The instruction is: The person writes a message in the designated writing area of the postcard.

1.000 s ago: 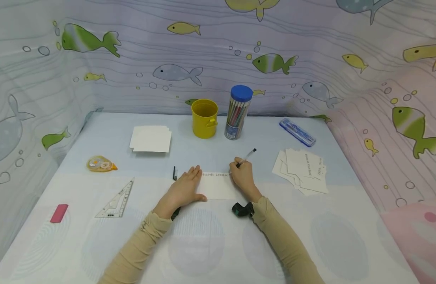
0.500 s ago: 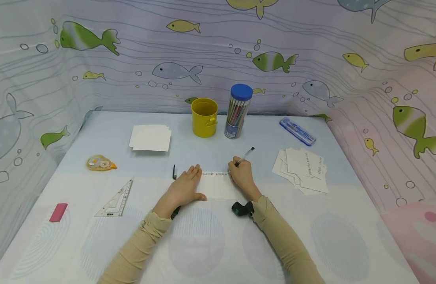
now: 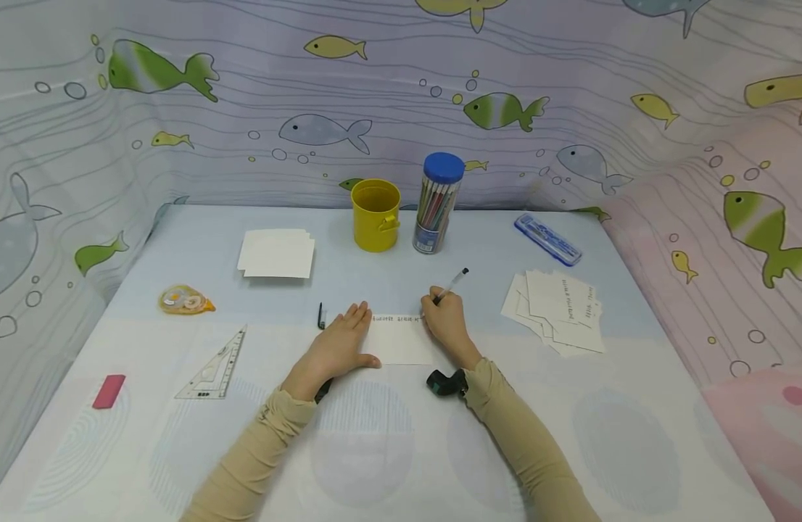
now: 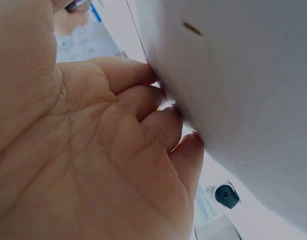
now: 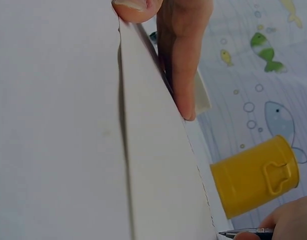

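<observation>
A white card (image 3: 401, 342) with a line of handwriting along its far edge lies in the middle of the table. My left hand (image 3: 340, 341) rests flat on the card's left side, fingers straight and thumb near its lower edge. In my right hand (image 3: 448, 326) I grip a pen (image 3: 455, 281) with a clear barrel and black end. Its tip (image 5: 223, 233) meets the card at the end of the writing in the right wrist view. A black pen cap (image 3: 320, 316) lies just beyond my left hand.
Farther back stand a blank card stack (image 3: 277, 254), a yellow bucket (image 3: 375, 225), a pencil jar (image 3: 436, 210) and a blue case (image 3: 547, 240). Written cards (image 3: 560, 312) lie right; correction tape (image 3: 185, 299), a set square (image 3: 215, 370) and a pink eraser (image 3: 109, 391) lie left.
My right hand and the pen have shifted very slightly left, with the pen's upper end tilting a little left. The left hand has kept its place on the card.
</observation>
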